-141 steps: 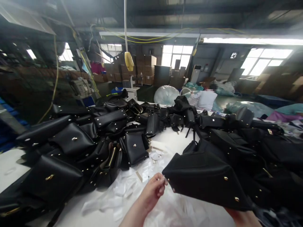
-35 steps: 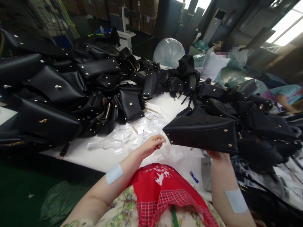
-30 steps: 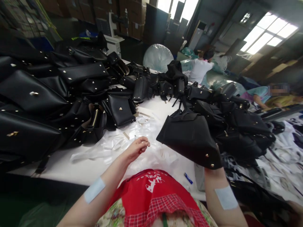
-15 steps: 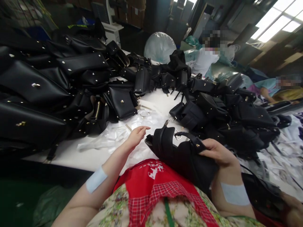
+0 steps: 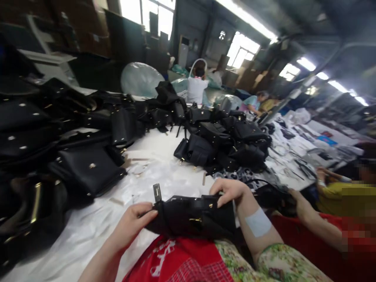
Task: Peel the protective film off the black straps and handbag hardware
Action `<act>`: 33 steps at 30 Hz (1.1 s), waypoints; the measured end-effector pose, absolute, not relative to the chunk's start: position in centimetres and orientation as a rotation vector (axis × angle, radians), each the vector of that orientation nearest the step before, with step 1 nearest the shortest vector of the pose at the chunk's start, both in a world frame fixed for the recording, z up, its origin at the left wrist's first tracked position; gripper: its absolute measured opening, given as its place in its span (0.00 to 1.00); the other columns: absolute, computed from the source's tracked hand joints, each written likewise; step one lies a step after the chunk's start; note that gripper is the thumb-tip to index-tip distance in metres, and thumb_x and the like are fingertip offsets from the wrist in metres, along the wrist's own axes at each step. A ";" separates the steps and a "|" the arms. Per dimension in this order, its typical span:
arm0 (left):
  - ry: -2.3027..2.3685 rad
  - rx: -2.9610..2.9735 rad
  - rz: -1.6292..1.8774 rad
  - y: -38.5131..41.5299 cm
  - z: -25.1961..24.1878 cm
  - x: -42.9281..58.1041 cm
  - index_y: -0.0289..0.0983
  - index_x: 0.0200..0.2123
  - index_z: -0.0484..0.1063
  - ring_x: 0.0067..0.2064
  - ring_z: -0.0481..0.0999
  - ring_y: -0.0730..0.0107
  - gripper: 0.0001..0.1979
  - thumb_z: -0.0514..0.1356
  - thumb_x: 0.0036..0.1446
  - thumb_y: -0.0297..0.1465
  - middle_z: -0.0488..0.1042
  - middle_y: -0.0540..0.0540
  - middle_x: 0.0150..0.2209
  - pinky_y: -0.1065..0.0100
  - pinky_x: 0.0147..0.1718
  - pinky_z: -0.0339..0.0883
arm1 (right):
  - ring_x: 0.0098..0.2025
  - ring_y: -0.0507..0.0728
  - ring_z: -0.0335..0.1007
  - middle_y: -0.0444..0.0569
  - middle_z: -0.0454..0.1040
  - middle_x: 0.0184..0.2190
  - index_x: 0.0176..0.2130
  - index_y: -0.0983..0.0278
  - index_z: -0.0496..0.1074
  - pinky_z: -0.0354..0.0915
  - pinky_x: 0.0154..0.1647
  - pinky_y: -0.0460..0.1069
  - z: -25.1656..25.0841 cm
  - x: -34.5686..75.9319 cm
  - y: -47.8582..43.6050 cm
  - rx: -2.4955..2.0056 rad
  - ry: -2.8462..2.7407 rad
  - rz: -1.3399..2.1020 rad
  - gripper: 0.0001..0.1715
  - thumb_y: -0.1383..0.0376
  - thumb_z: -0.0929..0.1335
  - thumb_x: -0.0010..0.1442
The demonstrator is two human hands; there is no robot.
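Observation:
A black handbag (image 5: 192, 219) lies across my lap at the table's near edge. My left hand (image 5: 133, 223) grips its left end, fingers curled on the leather. My right hand (image 5: 230, 190) holds its top right edge in a pinch. A small metal strap end (image 5: 157, 192) sticks up from the bag between my hands. Below the bag shows my red apron (image 5: 176, 262).
Black handbags are heaped at the left (image 5: 85, 168) and in the middle (image 5: 217, 141) of the white table (image 5: 155, 149). White paper scraps (image 5: 164, 182) lie before me. A neighbour's arm (image 5: 311, 219) reaches in at the right. Other people sit farther back.
The bag came down from the air onto my lap. My left hand, free before, has taken hold of its left end. My view has swung to the right.

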State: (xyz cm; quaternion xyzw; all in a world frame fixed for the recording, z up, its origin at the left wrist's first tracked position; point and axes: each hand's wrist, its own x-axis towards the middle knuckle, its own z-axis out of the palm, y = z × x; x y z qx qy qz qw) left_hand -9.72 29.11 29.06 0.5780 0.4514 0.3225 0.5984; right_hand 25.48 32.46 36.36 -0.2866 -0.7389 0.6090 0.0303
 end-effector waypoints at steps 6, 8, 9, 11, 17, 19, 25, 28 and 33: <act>1.102 1.196 0.579 27.4 29.6 -7.2 0.36 0.21 0.75 0.26 0.69 0.65 0.25 0.62 0.46 0.54 0.72 0.48 0.21 0.67 0.28 0.65 | 0.52 0.63 0.70 0.60 0.74 0.48 0.47 0.72 0.74 0.64 0.50 0.47 33.7 21.8 31.4 -0.657 -1.954 2.447 0.43 0.48 0.78 0.39; 1.127 1.240 0.537 27.0 29.8 -6.4 0.36 0.20 0.75 0.25 0.68 0.66 0.25 0.62 0.46 0.54 0.71 0.48 0.20 0.68 0.26 0.64 | 0.49 0.61 0.71 0.55 0.76 0.43 0.40 0.69 0.75 0.65 0.47 0.46 33.0 20.2 30.5 -0.817 -1.902 2.397 0.39 0.43 0.76 0.39; 1.148 1.276 0.512 26.8 30.0 -6.0 0.36 0.19 0.74 0.24 0.67 0.66 0.25 0.62 0.47 0.53 0.71 0.48 0.20 0.68 0.25 0.62 | 0.46 0.59 0.71 0.53 0.77 0.41 0.39 0.68 0.75 0.65 0.45 0.46 32.7 19.4 29.9 -0.948 -1.946 2.289 0.37 0.41 0.74 0.42; 1.207 1.352 0.476 26.4 30.4 -5.3 0.36 0.18 0.73 0.23 0.65 0.68 0.25 0.60 0.48 0.53 0.69 0.49 0.18 0.69 0.23 0.59 | 0.39 0.55 0.70 0.49 0.76 0.36 0.36 0.68 0.75 0.65 0.40 0.45 32.6 18.0 28.6 -1.233 -2.096 1.989 0.31 0.42 0.70 0.52; 1.257 1.474 0.544 25.2 30.7 -4.5 0.36 0.17 0.71 0.23 0.65 0.70 0.22 0.59 0.52 0.48 0.69 0.49 0.18 0.70 0.22 0.56 | 0.34 0.53 0.66 0.48 0.75 0.34 0.44 0.68 0.75 0.62 0.34 0.46 32.8 16.4 25.9 -1.388 -2.089 1.568 0.24 0.50 0.64 0.63; 1.269 1.475 0.544 25.0 30.3 -4.6 0.36 0.20 0.73 0.24 0.67 0.70 0.21 0.58 0.54 0.47 0.72 0.48 0.20 0.70 0.23 0.57 | 0.34 0.53 0.66 0.47 0.74 0.33 0.45 0.67 0.74 0.62 0.35 0.47 32.5 16.5 26.0 -1.347 -2.007 1.557 0.23 0.51 0.65 0.63; 1.198 1.557 0.625 24.8 30.6 -4.8 0.36 0.17 0.68 0.24 0.66 0.72 0.22 0.57 0.57 0.44 0.69 0.49 0.19 0.70 0.25 0.58 | 0.29 0.50 0.56 0.41 0.63 0.25 0.28 0.67 0.69 0.56 0.31 0.46 31.7 16.3 26.3 -1.168 -2.000 1.773 0.24 0.50 0.64 0.63; 1.243 1.589 0.751 25.3 31.3 -4.9 0.36 0.22 0.73 0.25 0.67 0.72 0.17 0.57 0.58 0.40 0.72 0.49 0.22 0.70 0.25 0.59 | 0.27 0.49 0.51 0.39 0.56 0.22 0.24 0.66 0.63 0.51 0.29 0.45 31.5 16.0 26.2 -1.154 -1.976 1.834 0.26 0.49 0.64 0.62; 1.345 1.727 0.899 26.4 31.9 -5.2 0.37 0.38 0.78 0.34 0.75 0.67 0.11 0.56 0.59 0.30 0.79 0.45 0.33 0.67 0.35 0.67 | 0.23 0.47 0.43 0.38 0.48 0.20 0.20 0.64 0.57 0.45 0.25 0.46 31.3 15.4 26.4 -1.206 -1.802 2.060 0.30 0.45 0.65 0.59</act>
